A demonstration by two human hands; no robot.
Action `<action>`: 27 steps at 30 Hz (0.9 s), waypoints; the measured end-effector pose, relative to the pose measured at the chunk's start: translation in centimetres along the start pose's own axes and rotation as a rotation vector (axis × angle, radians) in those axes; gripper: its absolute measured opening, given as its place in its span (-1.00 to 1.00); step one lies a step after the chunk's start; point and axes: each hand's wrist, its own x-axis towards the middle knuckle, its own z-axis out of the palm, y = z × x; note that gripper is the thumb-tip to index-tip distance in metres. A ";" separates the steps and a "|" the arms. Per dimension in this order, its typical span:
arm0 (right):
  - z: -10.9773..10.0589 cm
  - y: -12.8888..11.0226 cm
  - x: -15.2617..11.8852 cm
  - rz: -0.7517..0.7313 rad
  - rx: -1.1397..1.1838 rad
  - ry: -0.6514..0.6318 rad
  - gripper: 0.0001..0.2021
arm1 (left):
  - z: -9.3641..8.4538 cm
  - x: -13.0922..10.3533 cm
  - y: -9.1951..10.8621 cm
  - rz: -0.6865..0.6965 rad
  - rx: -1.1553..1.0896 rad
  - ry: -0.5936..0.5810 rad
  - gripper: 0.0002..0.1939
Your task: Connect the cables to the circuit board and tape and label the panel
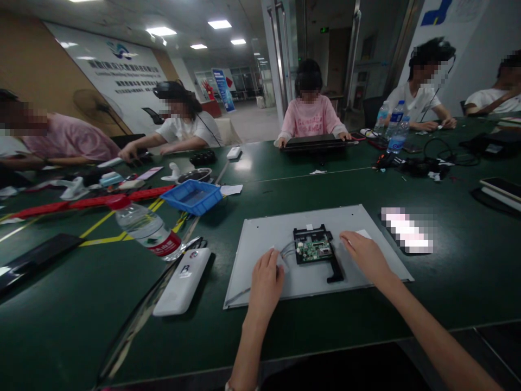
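A black plastic frame with a green circuit board [315,250] lies on a light grey flat panel [256,237] in front of me. Grey wires run from the board's left side toward my left hand [266,277]. Its fingers are curled at a small whitish piece [281,263], which they partly hide. My right hand [364,258] is beside the frame's right edge, thumb and fingers drawn together. Whether anything is pinched there is too small to tell. Behind its knuckles a white scrap [363,234] shows on the panel.
Left of the panel are a white power bank [184,282], a tilted water bottle [148,228] and a blue tray [192,196]. A phone [407,231] lies to the right. Several people sit around the green table [285,187]; one opposite holds a dark flat panel [317,143].
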 end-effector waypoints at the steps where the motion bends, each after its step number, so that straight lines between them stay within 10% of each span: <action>1: -0.1 -0.3 0.3 -0.005 0.001 -0.009 -0.71 | -0.2 0.1 0.1 -0.008 -0.009 0.018 -0.61; 8: 0.6 -1.6 1.2 -0.081 0.190 -0.012 -0.76 | -2.2 2.4 3.1 -0.012 -0.095 0.131 -0.67; 16: 2.0 -1.9 1.3 -0.049 0.591 0.028 -0.82 | -0.9 6.5 8.3 0.334 -0.086 -0.136 -0.73; 27: 1.9 -1.5 1.3 0.016 0.628 0.110 -0.82 | 0.2 7.2 8.7 0.487 0.119 -0.072 -0.86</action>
